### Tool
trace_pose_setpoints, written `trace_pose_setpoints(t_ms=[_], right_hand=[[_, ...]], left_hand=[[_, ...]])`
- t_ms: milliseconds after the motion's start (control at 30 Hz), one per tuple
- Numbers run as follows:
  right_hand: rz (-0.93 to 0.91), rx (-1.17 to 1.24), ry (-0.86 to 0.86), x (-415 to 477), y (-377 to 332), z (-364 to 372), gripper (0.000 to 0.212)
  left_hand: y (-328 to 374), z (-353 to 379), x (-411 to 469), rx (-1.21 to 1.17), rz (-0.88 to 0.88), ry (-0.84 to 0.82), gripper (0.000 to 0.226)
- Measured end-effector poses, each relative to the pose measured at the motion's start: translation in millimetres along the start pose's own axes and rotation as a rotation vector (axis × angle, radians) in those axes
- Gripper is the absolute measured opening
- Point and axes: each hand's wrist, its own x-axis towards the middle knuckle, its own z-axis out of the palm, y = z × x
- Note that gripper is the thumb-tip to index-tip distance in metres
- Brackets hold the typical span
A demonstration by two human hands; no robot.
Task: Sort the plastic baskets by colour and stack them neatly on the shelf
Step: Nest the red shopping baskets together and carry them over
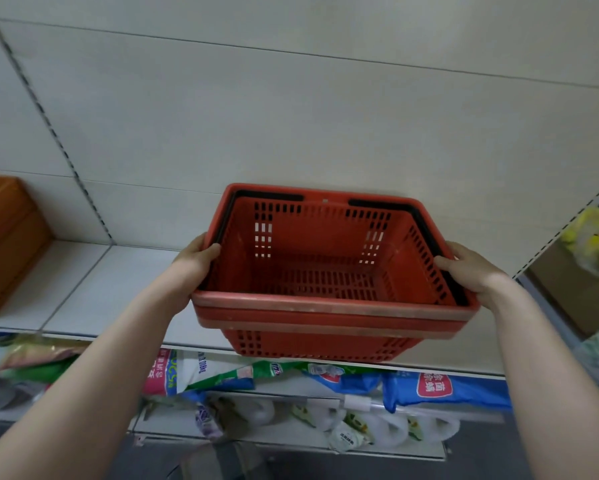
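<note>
Two red plastic baskets [326, 271] are nested one inside the other, with black handles folded down along the rim. My left hand [196, 258] grips the left rim and my right hand [471, 268] grips the right rim. The stack hangs over the front part of the white shelf [93, 282], near its edge; I cannot tell whether its base touches the board. An orange basket stack [7, 244] stands at the shelf's far left.
A white back panel with slotted uprights rises behind the shelf. Below are lower shelves with bagged goods [429, 389] and white bottles [377, 424]. A yellow packet [592, 237] and a cardboard box [575, 296] sit in the bay on the right.
</note>
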Motion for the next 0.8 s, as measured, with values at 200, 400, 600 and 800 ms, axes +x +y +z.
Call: trace_pose_setpoints(t_ms=[200,400,600,800], right_hand=[[0.083,0.369,-0.149,6,20,0,0.025],[0.006,0.392,-0.123,-6,14,2,0.02],[-0.128,0.364,-0.163,-51,18,9,0.036],[-0.205,0.302,-0.291,-121,13,51,0.035]], left_hand=[[5,5,-2,-0.138,-0.035,-0.066,0.03],[-11,2,-23,-0.231,0.017,0.055,0.033],[-55,-23,-101,-0.345,0.064,0.096,0.035],[-102,-81,-199,-0.311,0.114,0.221,0.039]])
